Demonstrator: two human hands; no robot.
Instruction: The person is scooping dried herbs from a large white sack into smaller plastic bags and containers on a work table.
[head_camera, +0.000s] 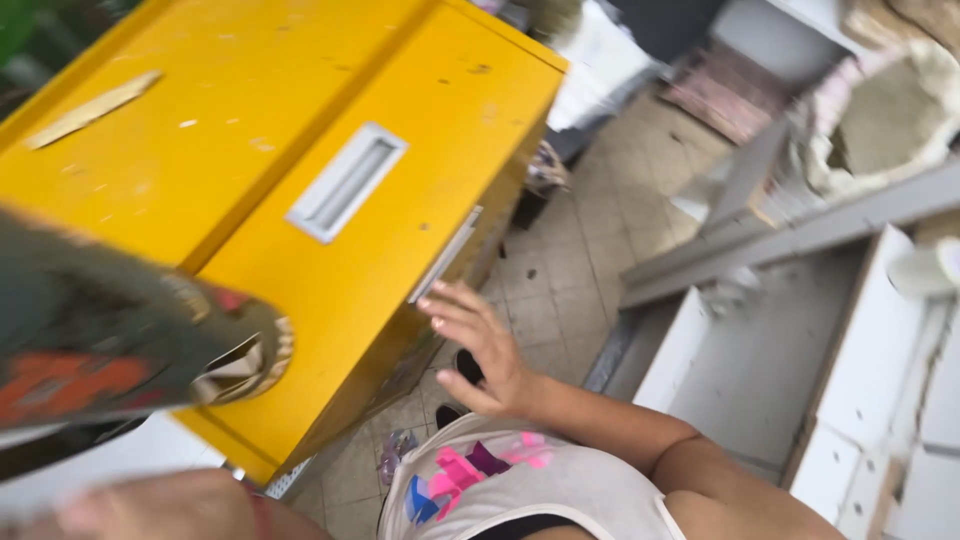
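Looking down here: a big yellow metal cabinet (300, 200) fills the left half of the view, lying tilted, with a recessed grey metal handle plate (347, 181) set into its upper face. The right hand (480, 350) reaches out flat beside the cabinet's lower edge, fingers spread wide and holding nothing, the fingertips just beside the yellow panel near a thin grey strip (446, 254); whether they touch it, I cannot tell. In the near left, very blurred, sits a dark green and orange power tool (110, 335), its nose pointing at the cabinet's side. The left hand is not clearly visible, only a blurred forearm (150, 505) at the bottom, so its grip cannot be told. White board panels (860, 370) stand to the right over a tiled floor (570, 270).
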